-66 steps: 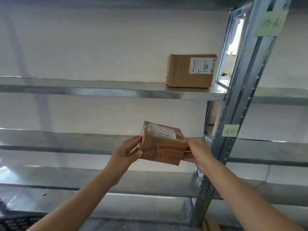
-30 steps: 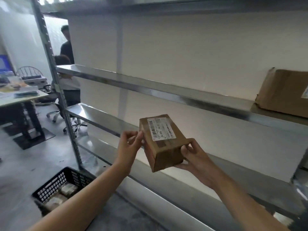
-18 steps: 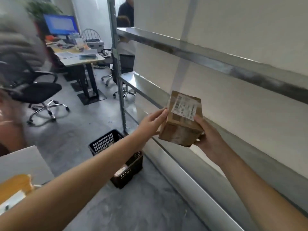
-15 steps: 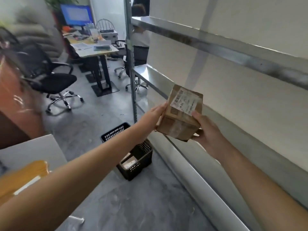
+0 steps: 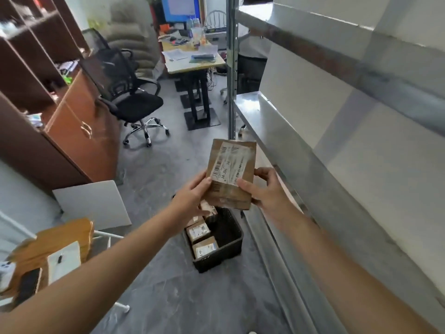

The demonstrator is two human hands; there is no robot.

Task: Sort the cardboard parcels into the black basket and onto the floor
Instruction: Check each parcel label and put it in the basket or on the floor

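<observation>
Parcel (image 5: 230, 173): cardboard, label up, likely for reading before sorting. Held in the air above the basket (image 5: 230, 247), left hand (image 5: 192, 196) and right hand (image 5: 267, 189), fingers clamped on opposite edges. Basket: black, on floor (image 5: 168, 297) beside shelving (image 5: 301, 189), already holds parcels.

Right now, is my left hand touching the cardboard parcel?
Touching. The head view shows the left hand pinching the cardboard parcel at its left edge, thumb on its labelled face; the right hand grips the opposite side.
</observation>
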